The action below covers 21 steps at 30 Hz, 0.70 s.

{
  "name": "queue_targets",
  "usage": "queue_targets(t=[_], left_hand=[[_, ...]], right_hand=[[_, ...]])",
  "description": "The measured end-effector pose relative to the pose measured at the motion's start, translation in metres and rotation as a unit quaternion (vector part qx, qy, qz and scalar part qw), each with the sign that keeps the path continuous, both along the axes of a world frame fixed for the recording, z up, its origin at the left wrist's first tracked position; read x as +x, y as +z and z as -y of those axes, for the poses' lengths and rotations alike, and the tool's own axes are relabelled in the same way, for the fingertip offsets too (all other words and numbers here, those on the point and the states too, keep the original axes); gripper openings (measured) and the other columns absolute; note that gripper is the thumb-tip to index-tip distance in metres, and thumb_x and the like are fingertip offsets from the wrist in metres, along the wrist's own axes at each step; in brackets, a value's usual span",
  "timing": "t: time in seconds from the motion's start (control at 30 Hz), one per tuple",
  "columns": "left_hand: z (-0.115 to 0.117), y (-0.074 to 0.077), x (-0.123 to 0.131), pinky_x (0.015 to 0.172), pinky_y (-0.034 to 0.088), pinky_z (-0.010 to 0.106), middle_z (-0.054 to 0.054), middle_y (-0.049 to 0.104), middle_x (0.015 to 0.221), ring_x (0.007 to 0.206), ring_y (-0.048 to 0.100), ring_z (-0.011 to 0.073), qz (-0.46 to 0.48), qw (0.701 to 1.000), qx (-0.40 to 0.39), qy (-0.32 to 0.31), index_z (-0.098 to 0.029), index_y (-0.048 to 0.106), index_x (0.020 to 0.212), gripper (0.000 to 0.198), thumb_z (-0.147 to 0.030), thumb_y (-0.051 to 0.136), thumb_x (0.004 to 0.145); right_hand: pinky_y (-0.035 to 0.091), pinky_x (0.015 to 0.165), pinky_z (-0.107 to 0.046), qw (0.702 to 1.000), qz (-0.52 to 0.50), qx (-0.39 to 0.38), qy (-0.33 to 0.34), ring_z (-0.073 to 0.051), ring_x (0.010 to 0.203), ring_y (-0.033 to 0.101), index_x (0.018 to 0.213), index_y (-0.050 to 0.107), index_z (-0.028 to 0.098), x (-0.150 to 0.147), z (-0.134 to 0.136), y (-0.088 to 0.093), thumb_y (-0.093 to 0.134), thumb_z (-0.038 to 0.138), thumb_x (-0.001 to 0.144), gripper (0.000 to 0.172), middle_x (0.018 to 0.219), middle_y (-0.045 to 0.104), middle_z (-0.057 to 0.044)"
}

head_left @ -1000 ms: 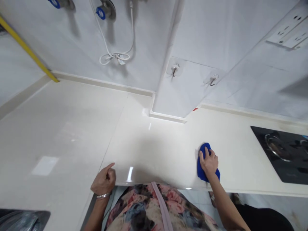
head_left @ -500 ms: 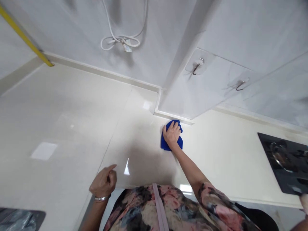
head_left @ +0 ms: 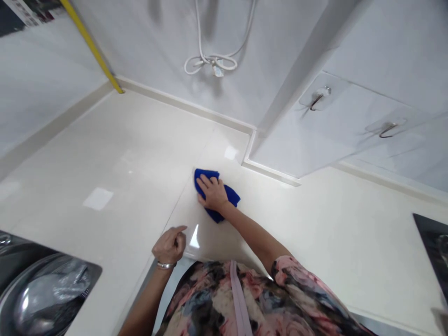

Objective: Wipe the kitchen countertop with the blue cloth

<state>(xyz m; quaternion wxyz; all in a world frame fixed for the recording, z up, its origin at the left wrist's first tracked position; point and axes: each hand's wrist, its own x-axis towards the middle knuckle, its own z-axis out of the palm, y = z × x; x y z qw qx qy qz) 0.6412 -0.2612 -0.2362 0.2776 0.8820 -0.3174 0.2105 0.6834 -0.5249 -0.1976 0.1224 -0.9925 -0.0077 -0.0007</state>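
My right hand (head_left: 212, 193) presses flat on a blue cloth (head_left: 229, 195) that lies on the cream countertop (head_left: 133, 158), near the seam in front of a white wall pillar (head_left: 297, 140). The fingers are spread over the cloth and hold it down. My left hand (head_left: 170, 246) rests at the counter's front edge, fingers curled in with the forefinger stuck out, nothing visible in it. A bracelet sits on that wrist.
A steel sink (head_left: 38, 289) lies at the lower left. A black hob (head_left: 434, 247) shows at the right edge. A white cable (head_left: 210, 60) hangs coiled on the back wall, two hooks (head_left: 317, 99) are fixed to the pillar, and a yellow strip (head_left: 94, 49) runs down the wall corner.
My right hand has swept the blue cloth leftward across the counter, from near the hob past the pillar to the seam. The view has shifted left, bringing the sink in. My left hand stayed put.
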Motion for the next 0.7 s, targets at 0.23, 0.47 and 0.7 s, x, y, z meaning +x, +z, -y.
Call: queue_targets(t=[0.23, 0.47, 0.7], left_hand=[[-0.005, -0.008, 0.006, 0.059, 0.043, 0.026, 0.0, 0.081, 0.085, 0.072, 0.071, 0.0146, 0.045, 0.999, 0.001, -0.017, -0.024, 0.083, 0.104, 0.032, -0.009, 0.062, 0.085], [-0.004, -0.032, 0.02, 0.057, 0.034, 0.028, 0.002, 0.074, 0.071, 0.064, 0.061, 0.0161, 0.023, 1.0, -0.003, -0.02, -0.024, 0.085, 0.102, 0.036, -0.01, 0.061, 0.079], [0.002, -0.035, 0.022, 0.057, 0.032, 0.031, 0.005, 0.072, 0.07, 0.063, 0.056, 0.0178, -0.026, 1.0, -0.005, 0.002, -0.023, 0.086, 0.097, 0.036, -0.013, 0.057, 0.078]], right_hand=[[0.044, 0.106, -0.055, 0.989, -0.024, 0.025, 0.141, -0.035, 0.131, 0.046, 0.162, 0.048, 0.027, -0.091, -0.027, -0.006, 0.06, 0.051, 0.103, 0.065, 0.173, 0.039, -0.006], [0.044, 0.1, -0.049, 0.996, -0.035, 0.031, -0.078, -0.033, 0.128, 0.049, 0.158, 0.056, 0.029, -0.238, 0.021, -0.015, 0.063, 0.05, 0.101, 0.061, 0.166, 0.05, -0.009], [0.039, 0.11, -0.048, 0.937, -0.042, -0.014, -0.348, -0.033, 0.128, 0.05, 0.149, 0.066, 0.02, -0.366, 0.08, -0.013, 0.059, 0.039, 0.1, 0.054, 0.163, 0.053, -0.013]])
